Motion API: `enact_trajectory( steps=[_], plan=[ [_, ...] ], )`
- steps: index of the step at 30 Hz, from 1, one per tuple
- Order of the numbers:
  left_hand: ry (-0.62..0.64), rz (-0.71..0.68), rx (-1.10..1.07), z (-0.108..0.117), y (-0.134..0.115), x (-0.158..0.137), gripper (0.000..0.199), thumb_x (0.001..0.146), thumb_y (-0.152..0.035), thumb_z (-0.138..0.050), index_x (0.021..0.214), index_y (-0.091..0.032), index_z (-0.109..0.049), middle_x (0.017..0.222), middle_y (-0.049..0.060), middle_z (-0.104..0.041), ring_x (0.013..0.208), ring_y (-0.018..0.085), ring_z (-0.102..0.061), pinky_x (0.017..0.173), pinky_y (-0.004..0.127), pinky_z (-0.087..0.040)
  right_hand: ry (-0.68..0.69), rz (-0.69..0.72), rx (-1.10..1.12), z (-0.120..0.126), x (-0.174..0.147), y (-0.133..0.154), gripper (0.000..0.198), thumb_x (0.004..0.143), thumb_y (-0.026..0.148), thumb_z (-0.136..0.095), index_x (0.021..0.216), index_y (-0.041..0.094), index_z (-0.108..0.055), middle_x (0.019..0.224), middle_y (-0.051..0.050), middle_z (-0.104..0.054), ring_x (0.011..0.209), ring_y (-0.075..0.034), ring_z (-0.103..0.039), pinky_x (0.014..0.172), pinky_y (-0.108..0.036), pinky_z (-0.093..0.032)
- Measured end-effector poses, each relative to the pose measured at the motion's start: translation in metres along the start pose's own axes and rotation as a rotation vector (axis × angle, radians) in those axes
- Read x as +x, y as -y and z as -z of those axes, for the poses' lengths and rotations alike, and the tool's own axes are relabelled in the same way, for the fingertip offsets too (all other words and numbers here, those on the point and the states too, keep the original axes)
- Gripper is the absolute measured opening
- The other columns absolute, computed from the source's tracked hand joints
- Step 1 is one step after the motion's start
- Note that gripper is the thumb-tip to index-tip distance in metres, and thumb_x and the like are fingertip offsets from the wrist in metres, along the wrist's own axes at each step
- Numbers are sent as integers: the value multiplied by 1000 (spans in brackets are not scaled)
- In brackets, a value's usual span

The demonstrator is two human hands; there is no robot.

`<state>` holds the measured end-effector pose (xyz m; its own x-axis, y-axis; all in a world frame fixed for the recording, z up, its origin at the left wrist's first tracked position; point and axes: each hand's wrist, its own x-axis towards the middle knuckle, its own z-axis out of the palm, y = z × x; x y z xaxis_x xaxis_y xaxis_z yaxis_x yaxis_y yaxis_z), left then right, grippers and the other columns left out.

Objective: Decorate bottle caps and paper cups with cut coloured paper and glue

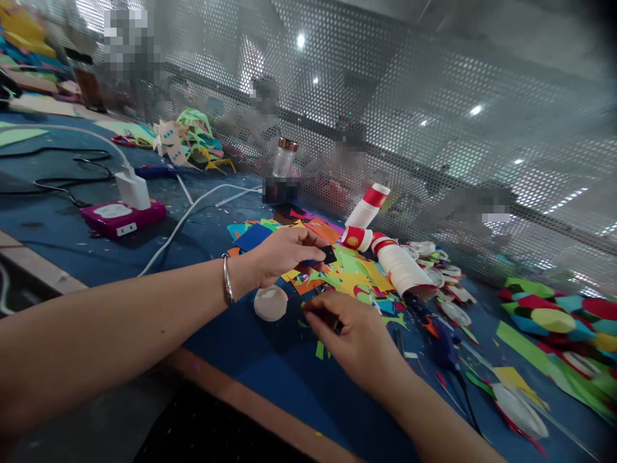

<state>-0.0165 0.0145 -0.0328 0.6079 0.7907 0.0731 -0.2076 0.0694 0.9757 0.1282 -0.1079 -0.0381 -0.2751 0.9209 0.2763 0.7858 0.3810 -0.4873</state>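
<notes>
Over a heap of coloured paper scraps (351,270), my left hand (289,254) pinches a small black piece of paper (329,254) between thumb and fingers. A silver bracelet (227,280) circles that wrist. My right hand (349,328) is lower and nearer, its thumb and fingertips pressed together just above the table; I cannot make out what, if anything, they hold. Between the hands and a little to the left lies a round whitish disc or shallow cup piece (270,303). A blue paper piece (254,237) shows behind my left wrist.
Stacked paper cups (407,270) lie beyond my right hand, near a blue glue gun (443,347). A magenta power strip (120,217) with a white plug and cables sits left. A glass jar (285,157) stands by the perforated metal screen (409,116). Coloured paper pieces (554,315) lie right.
</notes>
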Motion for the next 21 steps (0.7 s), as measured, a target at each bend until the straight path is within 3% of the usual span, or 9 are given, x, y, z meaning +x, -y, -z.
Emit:
enact_trajectory(
  steps=[8, 12, 21],
  plan=[
    [76, 13, -75, -3, -2, -3, 12, 82, -4, -66, 90, -13, -64, 78, 0, -66, 65, 8, -65, 66, 24, -50, -460, -227, 347, 32, 8, -14, 15, 88, 37, -74, 91, 22, -75, 72, 1, -70, 64, -14, -63, 59, -24, -51],
    [134, 72, -63, -6, -1, -5, 14, 84, -1, -62, 91, -13, -65, 77, 0, -68, 67, 10, -69, 69, 26, -54, -499, -261, 443, 34, 11, -25, 19, 85, 38, -78, 92, 21, -76, 74, 1, -70, 64, -12, -63, 58, -21, -52],
    [192, 49, -101, -13, 4, -7, 16, 80, 1, -62, 88, -13, -64, 79, 2, -70, 67, 13, -73, 68, 26, -57, -519, -263, 489, 27, 11, -29, 18, 86, 37, -79, 92, 21, -75, 73, 2, -69, 63, -11, -62, 58, -20, -52]
  ],
)
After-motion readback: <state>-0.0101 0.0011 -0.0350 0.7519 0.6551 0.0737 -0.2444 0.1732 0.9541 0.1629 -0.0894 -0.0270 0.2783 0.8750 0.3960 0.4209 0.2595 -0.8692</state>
